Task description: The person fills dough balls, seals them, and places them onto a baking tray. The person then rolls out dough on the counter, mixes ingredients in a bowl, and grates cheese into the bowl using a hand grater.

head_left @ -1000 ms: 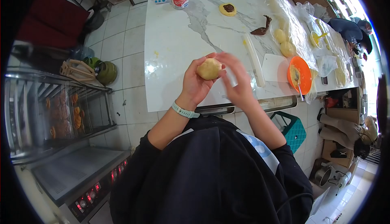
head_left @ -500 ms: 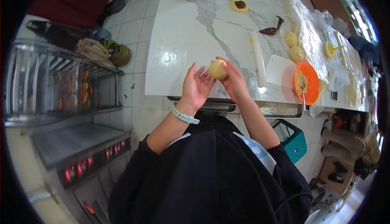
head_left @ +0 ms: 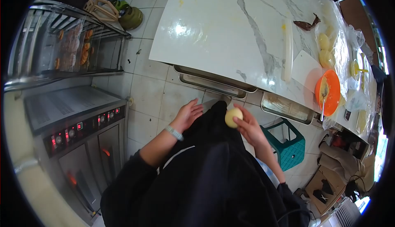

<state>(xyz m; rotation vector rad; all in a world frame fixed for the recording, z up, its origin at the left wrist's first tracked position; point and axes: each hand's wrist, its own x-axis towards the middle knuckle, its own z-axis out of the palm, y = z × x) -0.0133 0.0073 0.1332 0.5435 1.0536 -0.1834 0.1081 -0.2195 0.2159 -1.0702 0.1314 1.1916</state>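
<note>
Head view — dough ball [head_left: 233, 118] round, pale yellow — right hand [head_left: 250, 128] clasping it, left hand [head_left: 187, 115] spread.

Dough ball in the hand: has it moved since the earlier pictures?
Yes. Against the marble-patterned table, the dough ball has come toward the person: earlier it showed over the table; now the right hand holds it short of the near edge.

A glossy, marble-veined finish is shown by the tabletop [head_left: 201, 29], with crinkled clear plastic sheeting [head_left: 339, 42] spread over its right side. A smooth surface is seen on the dough ball [head_left: 234, 117]. Shiny plastic is suggested by the orange bowl [head_left: 334, 92], textured plastic by the teal stool [head_left: 292, 156]. Dull, smooth metal is seen on the oven [head_left: 70, 108] at left, and dark matt cloth on the garment [head_left: 218, 181] at the near side.
</note>
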